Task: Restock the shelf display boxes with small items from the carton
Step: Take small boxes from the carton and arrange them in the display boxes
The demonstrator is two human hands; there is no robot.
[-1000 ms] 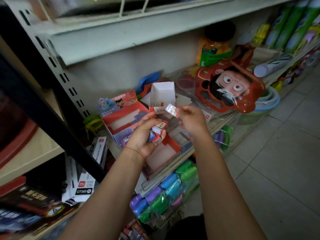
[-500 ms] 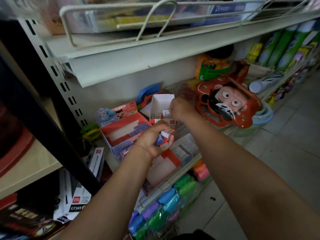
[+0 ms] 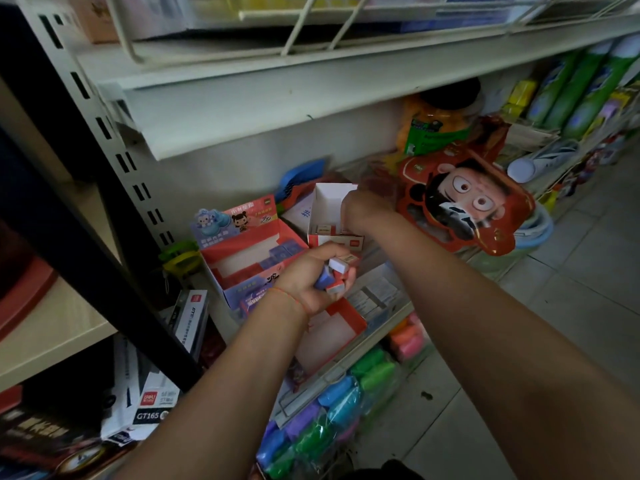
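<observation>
My left hand [image 3: 313, 278] grips a bunch of small wrapped erasers [image 3: 337, 270], white and blue, above an open red carton [image 3: 343, 327] on the shelf edge. My right hand [image 3: 362, 211] reaches into a white display box [image 3: 327, 199] with a red front at the back of the shelf. Its fingers dip inside the box and are hidden. A few small erasers [image 3: 322, 229] lie in a row in that box. To the left stands a pink-red display box [image 3: 242, 244] with cartoon figures on its header.
A white upper shelf [image 3: 277, 95] overhangs the work area. A red cartoon-face pack [image 3: 464, 199] leans just right of my right hand. Coloured clay packs [image 3: 332, 410] hang below the shelf edge. A black post [image 3: 86, 237] and boxed goods [image 3: 156, 403] stand left; tiled floor [image 3: 554, 323] lies right.
My right hand carried a small wrapped eraser from near my left hand back into the white display box and stays there. My left hand kept its bunch in place.
</observation>
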